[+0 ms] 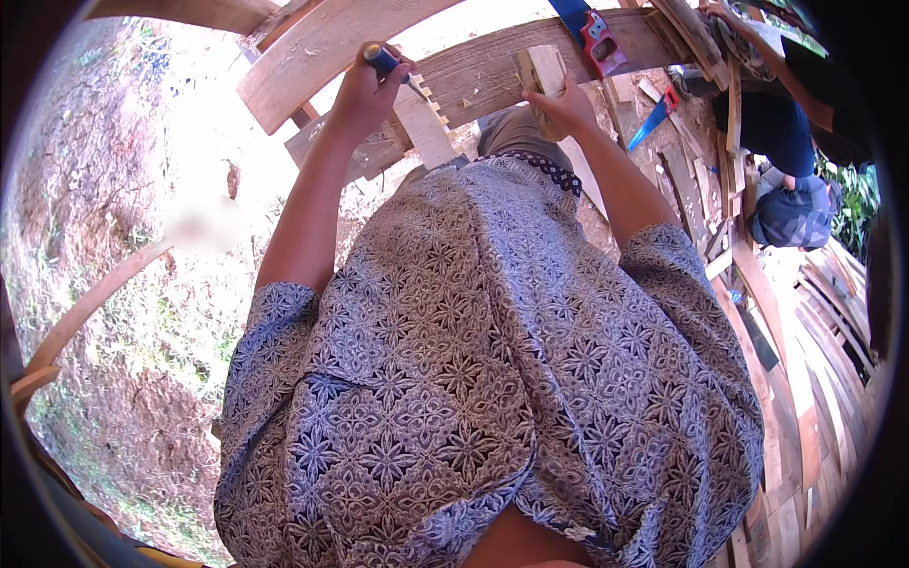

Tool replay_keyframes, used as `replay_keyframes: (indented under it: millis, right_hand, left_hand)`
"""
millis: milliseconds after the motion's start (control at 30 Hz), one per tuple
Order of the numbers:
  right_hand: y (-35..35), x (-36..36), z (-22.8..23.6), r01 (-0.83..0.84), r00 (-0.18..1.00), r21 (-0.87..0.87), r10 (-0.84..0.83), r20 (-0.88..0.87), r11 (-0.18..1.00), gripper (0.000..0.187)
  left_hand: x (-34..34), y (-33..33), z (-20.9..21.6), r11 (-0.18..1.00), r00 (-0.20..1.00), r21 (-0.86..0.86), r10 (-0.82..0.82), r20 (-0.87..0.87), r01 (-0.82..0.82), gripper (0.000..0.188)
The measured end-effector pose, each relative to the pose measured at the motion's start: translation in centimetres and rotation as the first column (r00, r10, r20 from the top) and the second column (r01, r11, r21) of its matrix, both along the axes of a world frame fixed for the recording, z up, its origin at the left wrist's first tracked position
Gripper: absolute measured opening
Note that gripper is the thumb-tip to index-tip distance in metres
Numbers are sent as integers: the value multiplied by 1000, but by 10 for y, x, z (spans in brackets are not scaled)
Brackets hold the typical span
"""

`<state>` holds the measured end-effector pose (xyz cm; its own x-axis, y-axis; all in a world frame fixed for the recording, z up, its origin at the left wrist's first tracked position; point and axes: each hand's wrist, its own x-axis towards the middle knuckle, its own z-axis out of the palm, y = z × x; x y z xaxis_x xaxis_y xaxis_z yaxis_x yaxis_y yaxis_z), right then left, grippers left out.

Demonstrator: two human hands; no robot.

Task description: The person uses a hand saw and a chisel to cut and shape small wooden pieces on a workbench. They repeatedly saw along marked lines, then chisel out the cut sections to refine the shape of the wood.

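While left hand's (371,93) fingers clamp blue-handled chisel (383,59) at 11 o'clock, probably steadying it over notched board (424,125) near 12, right hand's (573,109) fingers grip wooden block (543,70) at 1, makeshift mallet I'd guess.

Strong daylight floods the ground (123,303) left of the patterned shirt (454,350), bleaching patches white. The shirt's print is fairly crisp, shaded in its folds. A blurry smudge (204,225) hangs left of it; planks (800,426) on its right bend fisheye-fashion.
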<state>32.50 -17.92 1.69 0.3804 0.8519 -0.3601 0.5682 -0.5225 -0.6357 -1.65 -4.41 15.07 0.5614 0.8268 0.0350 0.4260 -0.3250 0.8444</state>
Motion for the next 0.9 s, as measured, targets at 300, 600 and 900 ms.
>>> replay_keyframes:
  millis: [300,600,900]
  right_hand:
    - [-3,-21,4,37,993,53,-43,112,998,123]
    - [-5,-36,-2,94,983,-67,-82,166,993,129]
    - [-9,-46,3,87,958,-83,-60,281,993,124]
  left_hand:
    - [-6,-8,7,996,998,-75,-38,56,42,21]
    - [2,-19,11,995,993,-7,-100,69,100,18]
    - [12,-37,24,990,991,36,-134,-7,134,17]
